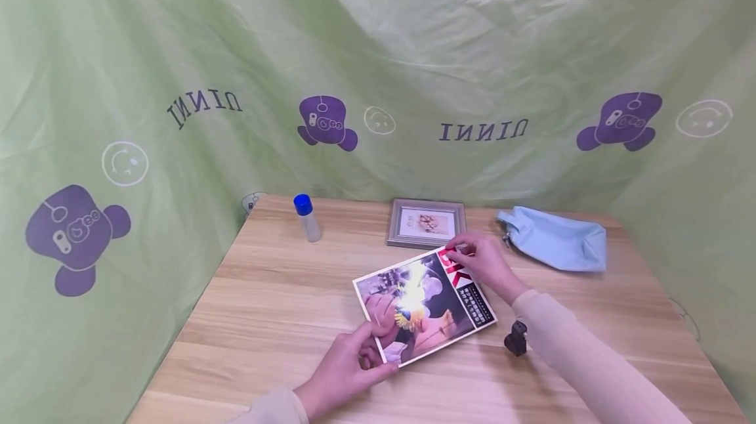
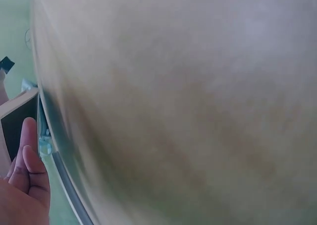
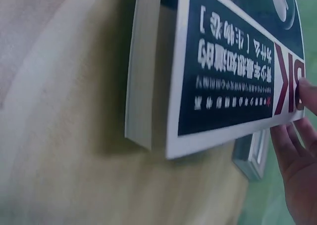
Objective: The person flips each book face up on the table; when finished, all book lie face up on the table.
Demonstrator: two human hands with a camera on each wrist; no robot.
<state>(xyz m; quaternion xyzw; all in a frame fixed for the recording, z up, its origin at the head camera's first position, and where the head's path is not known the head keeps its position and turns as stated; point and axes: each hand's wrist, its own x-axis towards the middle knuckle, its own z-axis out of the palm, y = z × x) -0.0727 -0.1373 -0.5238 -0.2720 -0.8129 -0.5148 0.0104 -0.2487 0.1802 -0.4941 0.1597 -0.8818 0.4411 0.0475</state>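
A book (image 1: 425, 306) with a photo cover and a red-lettered band is held at a slant above the wooden table. My left hand (image 1: 351, 361) grips its near left corner, thumb along the near edge and fingers at the left side. In the left wrist view, fingers of the left hand (image 2: 27, 170) lie against a dark face of the book (image 2: 17, 126). At the far right corner, my right hand (image 1: 484, 263) pinches the cover between thumb and fingers. The right wrist view shows the cover (image 3: 228, 81) standing a little apart from the page block (image 3: 143, 86) below.
Behind the book lies a grey picture frame (image 1: 392, 230). A light blue pouch (image 1: 558, 240) lies at the back right, and a clear bottle with a blue cap (image 1: 303, 205) stands at the back left. Green printed cloth (image 1: 413, 50) hangs around the wooden table (image 1: 248, 325).
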